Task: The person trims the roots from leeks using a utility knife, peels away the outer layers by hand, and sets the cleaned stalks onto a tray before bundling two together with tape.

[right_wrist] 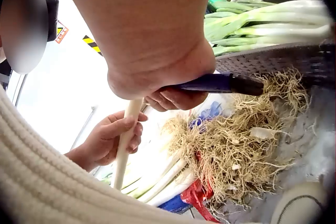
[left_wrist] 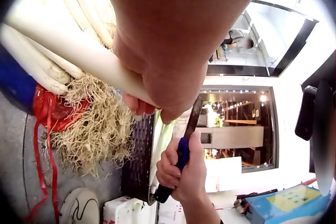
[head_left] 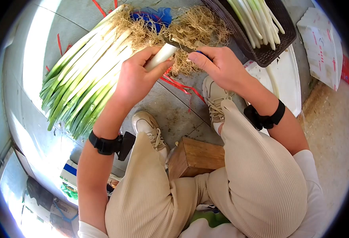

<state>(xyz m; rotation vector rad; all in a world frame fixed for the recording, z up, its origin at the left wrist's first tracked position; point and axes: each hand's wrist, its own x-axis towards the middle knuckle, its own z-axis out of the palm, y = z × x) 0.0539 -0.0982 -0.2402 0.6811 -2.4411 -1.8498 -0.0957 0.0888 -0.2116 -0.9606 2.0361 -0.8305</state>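
Observation:
In the head view my left hand (head_left: 137, 73) grips a thick white green onion (head_left: 160, 56), its root end pointing up and right. My right hand (head_left: 222, 65) holds a knife by its blue and black handle (left_wrist: 182, 153), with the dark blade (head_left: 182, 47) right at the onion's trimmed-looking end. The right wrist view shows the left fingers (right_wrist: 118, 134) wrapped round the white stalk. A large pile of green onions (head_left: 87, 75) lies on the floor beside the left hand, with roots toward the knife. Loose cut roots (head_left: 200, 25) lie heaped beyond both hands.
A dark woven basket (head_left: 267, 59) holding green onions stands at the upper right, over a white tray (head_left: 293, 85). Red ribbon (head_left: 182, 85) and blue plastic (head_left: 154, 16) lie among the roots. A wooden block (head_left: 196, 156) sits between the legs; a white box (head_left: 319, 43) stands far right.

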